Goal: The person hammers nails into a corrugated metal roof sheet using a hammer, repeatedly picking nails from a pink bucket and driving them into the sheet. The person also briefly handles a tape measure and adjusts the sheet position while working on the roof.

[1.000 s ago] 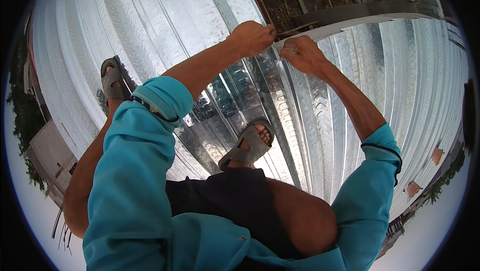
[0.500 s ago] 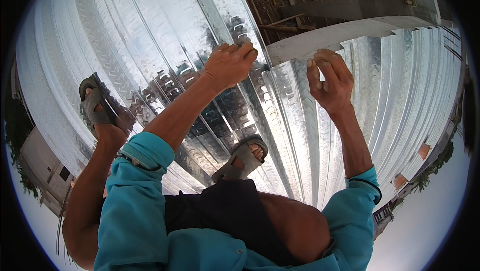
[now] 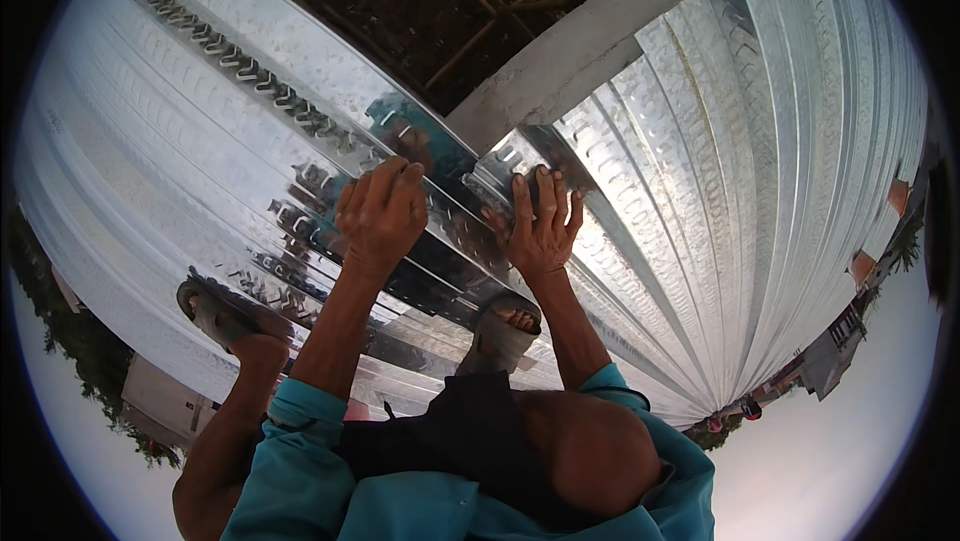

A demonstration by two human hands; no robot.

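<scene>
Spreading its fingers (image 3: 523,206) well apart, the right hand (image 3: 540,236) lies palm down over the ribbed metal sheet on the right (image 3: 690,151), close to the corner where that sheet meets the ribbed metal sheet on the left (image 3: 150,131). Its thumb points out to the left, toward the seam, and nothing shows in its grasp. The left hand (image 3: 380,226) is beside it, a little way off, over the left sheet near its edge. Its fingers are curled in and close together, knuckles up; whether they pinch anything, or press on the metal, cannot be told from this angle.

Dark reflections cross the shiny sheet around both hands. Beyond the fingertips, a grey concrete ledge (image 3: 560,61) runs up to the right along the end of the right sheet, and next to it is a dark gap (image 3: 390,1) crossed by thin poles.

Back from the hands come bare forearms and rolled teal sleeves (image 3: 300,421). The person squats on the metal in dark shorts (image 3: 440,431), one sandal (image 3: 505,336) just below the right hand, the other sandal (image 3: 215,316) out to the left. Farther off, two reddish-brown pieces (image 3: 899,198) lie near the far right edge of the sheeting, and greenery (image 3: 90,371) and a building (image 3: 158,399) show at lower left.
</scene>
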